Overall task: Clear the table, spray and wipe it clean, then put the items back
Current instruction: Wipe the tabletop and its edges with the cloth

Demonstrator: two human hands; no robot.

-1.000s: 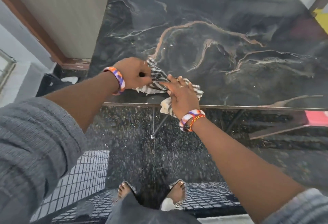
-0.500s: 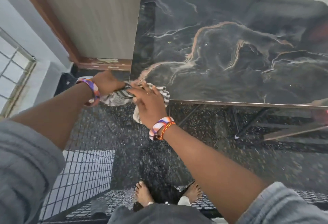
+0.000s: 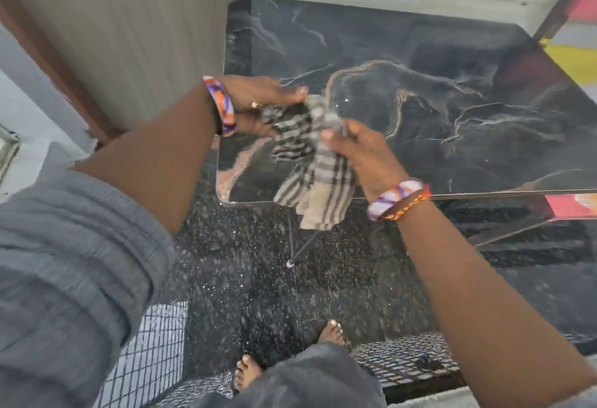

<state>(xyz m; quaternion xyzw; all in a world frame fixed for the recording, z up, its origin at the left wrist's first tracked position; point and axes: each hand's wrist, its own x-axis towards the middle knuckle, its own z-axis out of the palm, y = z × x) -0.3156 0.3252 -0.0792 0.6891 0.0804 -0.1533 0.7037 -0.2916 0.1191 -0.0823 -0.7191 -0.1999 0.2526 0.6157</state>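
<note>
The left hand (image 3: 258, 105) grips the upper end of the striped cloth (image 3: 310, 162); the right hand (image 3: 361, 152) pinches its middle. The cloth hangs lengthwise over the table (image 3: 452, 110) near-left corner, its free end trailing below the edge.

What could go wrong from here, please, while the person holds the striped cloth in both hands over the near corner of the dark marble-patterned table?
1. The striped beige-and-black cloth is bunched between the left hand and the right hand, with its tail hanging past the edge; wiping with it crumpled may leave streaks.
2. The glossy dark marble-patterned tabletop mirrors light, so missed patches could be hard to spot.
3. The bare feet stand on polished speckled floor; drips there might make it slippery.
</note>
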